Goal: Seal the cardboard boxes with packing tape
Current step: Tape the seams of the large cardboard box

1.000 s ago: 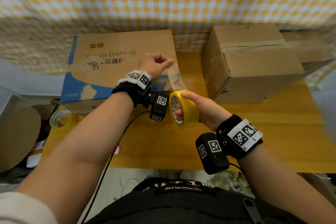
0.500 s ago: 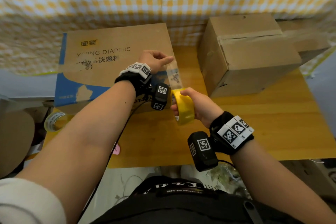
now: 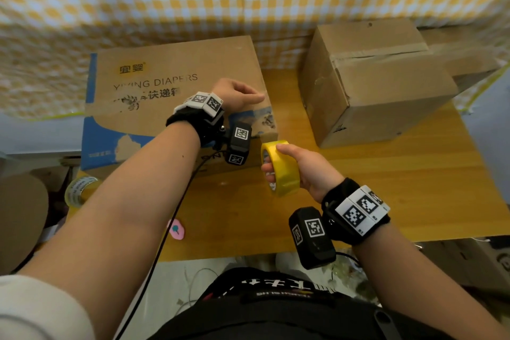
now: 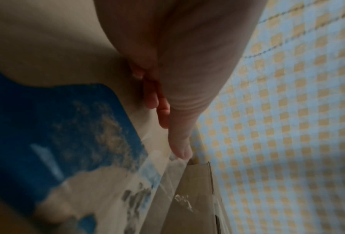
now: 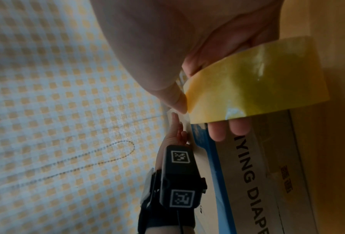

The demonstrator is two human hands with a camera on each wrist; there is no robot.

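A flat diaper box (image 3: 165,85) in brown and blue lies on the wooden table (image 3: 414,188). At the box's right edge my left hand (image 3: 256,98) has curled fingers, and its thumb (image 4: 179,142) holds the end of a clear tape strip (image 3: 266,121) there. The strip runs down over the box's right front corner to a yellow tape roll (image 3: 281,168). My right hand (image 3: 273,163) grips that roll just in front of the corner, fingers through the core and thumb on top. In the right wrist view the roll (image 5: 257,79) sits against the box side (image 5: 257,174).
A plain brown cardboard box (image 3: 386,85) stands at the back right of the table. A second tape roll (image 3: 78,190) lies at the table's left edge and a small pink object (image 3: 176,229) near the front edge. A checked cloth hangs behind.
My left hand has brought the tape end down to the diaper box's right edge. My right hand has carried the roll closer to the box's front corner, so the strip is shorter.
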